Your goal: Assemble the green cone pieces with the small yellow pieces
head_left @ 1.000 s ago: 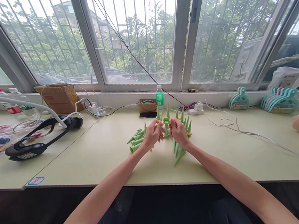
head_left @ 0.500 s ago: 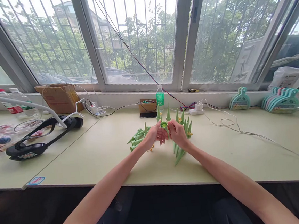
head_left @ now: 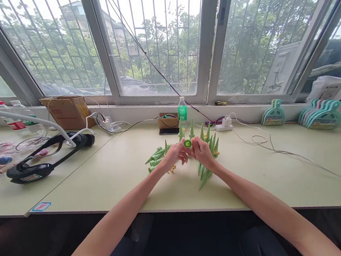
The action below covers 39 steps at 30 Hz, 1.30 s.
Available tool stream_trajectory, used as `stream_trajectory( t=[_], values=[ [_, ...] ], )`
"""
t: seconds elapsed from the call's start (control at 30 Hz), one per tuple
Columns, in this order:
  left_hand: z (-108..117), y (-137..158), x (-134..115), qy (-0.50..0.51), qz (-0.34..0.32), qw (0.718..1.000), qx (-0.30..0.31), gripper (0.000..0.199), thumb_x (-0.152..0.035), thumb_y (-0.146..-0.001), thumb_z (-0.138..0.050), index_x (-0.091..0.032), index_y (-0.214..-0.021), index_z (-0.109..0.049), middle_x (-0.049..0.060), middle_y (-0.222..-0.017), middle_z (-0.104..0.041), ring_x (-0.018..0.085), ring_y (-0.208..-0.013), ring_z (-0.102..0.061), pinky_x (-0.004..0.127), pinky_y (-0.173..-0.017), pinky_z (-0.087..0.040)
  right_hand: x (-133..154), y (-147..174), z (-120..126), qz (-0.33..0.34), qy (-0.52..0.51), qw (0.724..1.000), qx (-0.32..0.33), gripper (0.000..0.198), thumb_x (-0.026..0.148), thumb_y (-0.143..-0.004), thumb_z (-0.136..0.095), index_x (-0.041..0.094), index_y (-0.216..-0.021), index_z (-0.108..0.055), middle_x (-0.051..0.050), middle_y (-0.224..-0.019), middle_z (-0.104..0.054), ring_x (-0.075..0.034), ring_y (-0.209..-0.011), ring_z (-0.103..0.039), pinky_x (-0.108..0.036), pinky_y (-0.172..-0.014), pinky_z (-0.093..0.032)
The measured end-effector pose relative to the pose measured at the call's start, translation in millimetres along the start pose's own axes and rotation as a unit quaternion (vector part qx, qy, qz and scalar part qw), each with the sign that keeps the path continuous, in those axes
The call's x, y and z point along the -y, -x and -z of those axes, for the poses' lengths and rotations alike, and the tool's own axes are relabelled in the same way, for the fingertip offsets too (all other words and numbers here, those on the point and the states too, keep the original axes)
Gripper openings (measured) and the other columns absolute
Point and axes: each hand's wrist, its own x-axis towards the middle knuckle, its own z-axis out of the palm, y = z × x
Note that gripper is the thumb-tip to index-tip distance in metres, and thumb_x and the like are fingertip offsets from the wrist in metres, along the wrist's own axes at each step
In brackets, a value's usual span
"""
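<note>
Between my two hands is a green hollow cone-like piece [head_left: 187, 143], its round end facing me and a darker ring showing inside. My left hand [head_left: 177, 153] pinches it from the left, thumb on top and lower fingers loosely curled. From the other side my right hand [head_left: 201, 150] closes on its edge, fingertips partly hidden. Several pointed green cones [head_left: 204, 176] lie beside and under my right hand, with others standing upright behind, such as a green cone [head_left: 191, 129]. More green cones [head_left: 155, 161] lie left of my left hand, near small yellow pieces [head_left: 173, 168].
Behind the cones stand a green-labelled bottle [head_left: 182, 110], a small cardboard box [head_left: 168, 122] and a dark phone [head_left: 169, 131]. A black headset [head_left: 51, 162] lies left. White cables [head_left: 280, 150] cross the right side, below teal paddle-shaped items [head_left: 273, 113].
The held green piece has tipped slightly, so its round end faces me more directly. Another person's hand at the far right edge has gone out of view.
</note>
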Motion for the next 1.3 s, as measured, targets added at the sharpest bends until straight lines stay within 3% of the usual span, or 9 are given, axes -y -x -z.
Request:
stream_trajectory(
  t=[0.37,0.6,0.87,1.13,1.3],
  values=[
    [-1.8,3.1,-3.7,-0.038,-0.032,0.999,-0.016,0.06,-0.066,-0.082,-0.051,-0.008,-0.075,-0.062,0.013,-0.073,-0.067,0.011,-0.047,-0.055,0.022,-0.041,-0.042,-2.8,-0.5,-1.1,-0.015,-0.018,1.0,0.008,0.041,0.059,-0.095,-0.03,0.024,-0.073,-0.034,0.006,-0.051,-0.043,-0.01,-0.043,-0.042,-0.022,-0.044,-0.033],
    [-1.5,4.6,-4.8,-0.08,-0.062,0.995,-0.012,0.046,-0.059,-0.083,-0.057,-0.013,-0.076,-0.055,0.001,-0.058,-0.056,0.011,-0.046,-0.056,0.021,-0.04,-0.042,-2.6,-1.1,0.0,-0.021,-0.02,1.0,0.01,0.041,0.058,-0.095,-0.031,0.024,-0.073,-0.032,0.008,-0.048,-0.036,-0.01,-0.04,-0.04,-0.022,-0.042,-0.032],
    [-2.0,6.2,-4.1,-0.132,-0.086,0.987,-0.024,0.039,-0.053,-0.082,-0.061,-0.017,-0.078,-0.049,-0.003,-0.054,-0.051,0.011,-0.045,-0.056,0.019,-0.038,-0.04,-1.8,-1.5,0.7,-0.033,-0.013,0.999,0.012,0.039,0.053,-0.095,-0.033,0.024,-0.07,-0.03,0.008,-0.048,-0.033,-0.009,-0.039,-0.036,-0.022,-0.041,-0.027],
    [-1.5,4.1,3.2,-0.165,-0.13,0.977,-0.033,0.037,-0.052,-0.083,-0.059,-0.016,-0.083,-0.048,0.004,-0.09,-0.058,0.006,-0.047,-0.055,0.018,-0.034,-0.039,-5.0,-2.6,2.2,-0.023,0.019,1.0,0.006,0.04,0.053,-0.095,-0.034,0.023,-0.068,-0.034,0.006,-0.048,-0.036,-0.01,-0.042,-0.036,-0.024,-0.044,-0.028],
    [-2.0,6.1,3.0,-0.191,-0.131,0.972,-0.048,0.034,-0.048,-0.081,-0.061,-0.017,-0.087,-0.048,0.002,-0.08,-0.058,0.007,-0.047,-0.055,0.017,-0.035,-0.037,-6.4,-2.6,2.8,-0.022,0.028,0.999,0.009,0.043,0.054,-0.096,-0.033,0.023,-0.068,-0.035,0.006,-0.048,-0.036,-0.01,-0.042,-0.035,-0.024,-0.045,-0.026]
  ],
)
